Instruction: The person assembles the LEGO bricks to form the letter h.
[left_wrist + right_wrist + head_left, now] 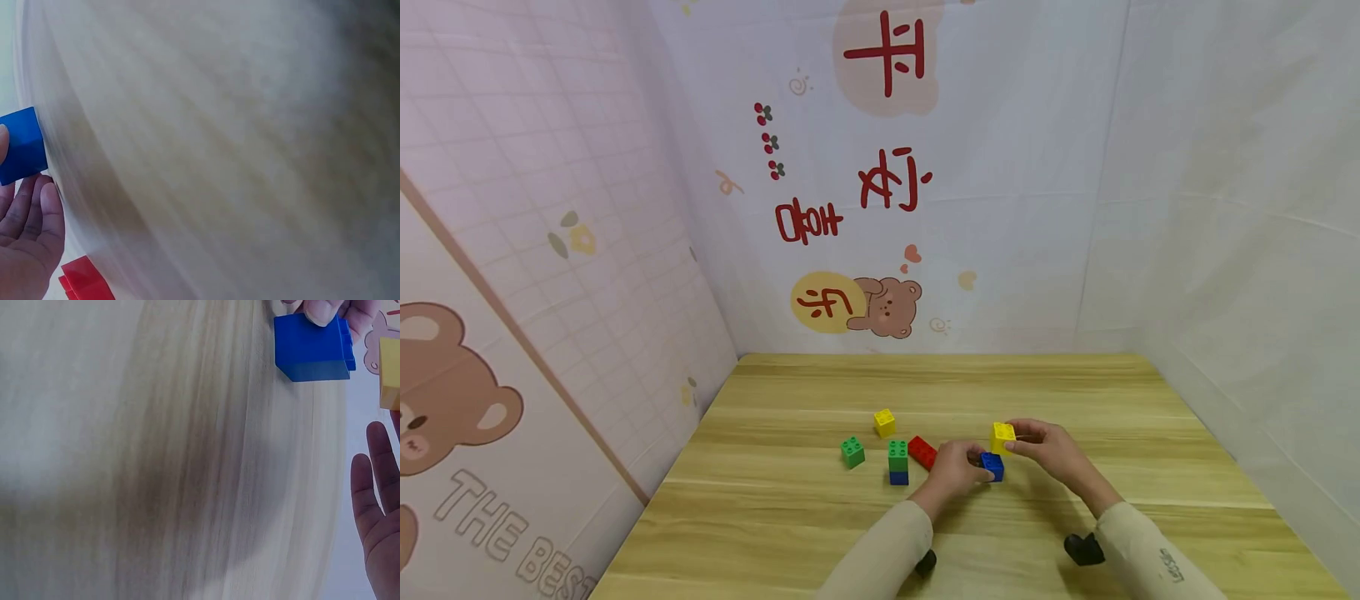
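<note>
Between the thumb and fingers of my left hand [957, 468] is a blue toy building block [992, 467], its studs facing up. My right hand [1047, 450] pinches a yellow block [1003, 437], which is just above and behind the blue one in the head view. In the right wrist view the blue block [314, 349] and the yellow block [390, 374] appear apart, and two fingers of the right hand [384, 531] stretch out below the yellow one. At the left wrist view's edge the blue block [24, 145] shows its smooth side.
A red block [922, 452] lies just left of my left hand. Further left stand a green block on a blue one [898, 462], a single green block [853, 452] and another yellow block [884, 422]. White printed cloth [1000, 250] hangs behind the wooden table [760, 533].
</note>
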The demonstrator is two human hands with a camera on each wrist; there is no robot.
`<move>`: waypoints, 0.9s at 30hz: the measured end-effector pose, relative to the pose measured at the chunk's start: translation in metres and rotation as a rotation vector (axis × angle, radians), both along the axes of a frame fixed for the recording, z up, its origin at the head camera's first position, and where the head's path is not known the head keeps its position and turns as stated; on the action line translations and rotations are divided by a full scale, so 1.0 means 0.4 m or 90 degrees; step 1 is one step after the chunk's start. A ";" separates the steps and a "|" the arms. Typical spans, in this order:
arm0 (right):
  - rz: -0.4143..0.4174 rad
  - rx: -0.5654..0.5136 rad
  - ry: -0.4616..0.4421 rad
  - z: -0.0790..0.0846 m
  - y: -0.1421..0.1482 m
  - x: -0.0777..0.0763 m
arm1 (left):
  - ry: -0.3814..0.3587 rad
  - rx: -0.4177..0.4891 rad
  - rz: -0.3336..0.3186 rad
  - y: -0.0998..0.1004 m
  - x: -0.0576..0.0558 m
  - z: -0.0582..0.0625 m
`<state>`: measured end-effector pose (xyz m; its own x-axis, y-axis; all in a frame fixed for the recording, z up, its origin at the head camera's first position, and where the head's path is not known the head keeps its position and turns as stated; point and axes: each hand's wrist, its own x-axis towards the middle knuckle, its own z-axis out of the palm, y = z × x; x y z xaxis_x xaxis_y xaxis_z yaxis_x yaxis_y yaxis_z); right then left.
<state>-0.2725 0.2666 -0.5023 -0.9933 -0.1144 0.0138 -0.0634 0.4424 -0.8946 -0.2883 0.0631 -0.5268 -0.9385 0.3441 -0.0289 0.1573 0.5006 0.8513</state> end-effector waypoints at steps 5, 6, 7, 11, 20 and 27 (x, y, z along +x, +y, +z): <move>0.028 0.003 0.007 -0.001 -0.007 0.006 | -0.022 0.009 0.005 0.001 -0.003 -0.001; 0.032 0.003 0.009 -0.002 -0.008 0.006 | -0.019 0.008 0.004 0.001 -0.003 -0.002; 0.033 0.004 0.010 -0.004 -0.009 0.006 | -0.016 0.007 0.003 0.001 -0.003 -0.002; 0.043 0.002 0.017 -0.007 -0.011 0.009 | -0.015 0.002 0.005 0.000 -0.003 -0.002; 0.055 0.003 0.011 -0.017 -0.019 0.011 | -0.002 -0.004 -0.007 -0.007 -0.005 -0.002; 0.085 0.002 0.017 -0.024 -0.021 0.003 | 0.000 0.006 -0.021 -0.010 -0.006 0.001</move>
<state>-0.2714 0.2583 -0.5120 -0.9687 -0.2451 0.0399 -0.1457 0.4310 -0.8905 -0.2907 0.0589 -0.5265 -0.9268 0.3748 -0.0250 0.1738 0.4867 0.8561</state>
